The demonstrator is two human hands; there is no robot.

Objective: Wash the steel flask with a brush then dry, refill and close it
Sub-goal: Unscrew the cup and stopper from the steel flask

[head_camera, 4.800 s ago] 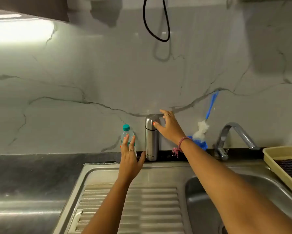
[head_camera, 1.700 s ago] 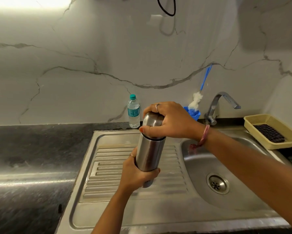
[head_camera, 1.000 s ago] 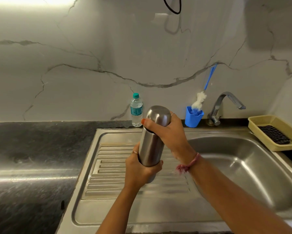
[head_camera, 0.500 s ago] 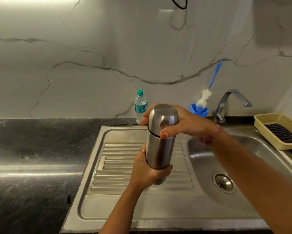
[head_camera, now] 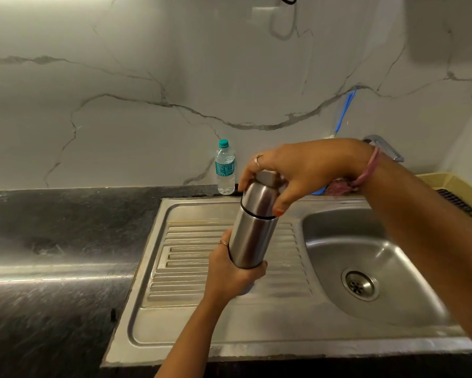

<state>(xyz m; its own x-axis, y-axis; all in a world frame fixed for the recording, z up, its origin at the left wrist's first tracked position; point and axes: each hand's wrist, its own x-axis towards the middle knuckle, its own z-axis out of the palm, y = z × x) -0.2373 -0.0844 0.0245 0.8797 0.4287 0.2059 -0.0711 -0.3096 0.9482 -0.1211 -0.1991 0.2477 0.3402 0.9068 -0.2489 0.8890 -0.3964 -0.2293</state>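
Observation:
The steel flask point(head_camera: 252, 237) is held almost upright above the ribbed drainboard point(head_camera: 191, 257) of the sink. My left hand point(head_camera: 230, 274) grips its lower body from below. My right hand point(head_camera: 297, 170) comes from the right and curls over the flask's cap point(head_camera: 259, 199), fingers and thumb wrapped around it. A dark seam shows between cap and body. The bottle brush's blue handle point(head_camera: 344, 110) rises behind my right wrist; its white head and blue holder are mostly hidden.
A small plastic water bottle point(head_camera: 224, 168) with a teal cap stands at the wall. The sink basin point(head_camera: 338, 257) with its drain lies right, the tap point(head_camera: 385, 148) behind my wrist. A yellow tray point(head_camera: 453, 186) sits far right. Dark countertop point(head_camera: 52, 241) spreads left.
Both hands took the flask from the wall and brought it over the drainboard. Over the last second my right hand has kept turning around the cap, shifting its grip.

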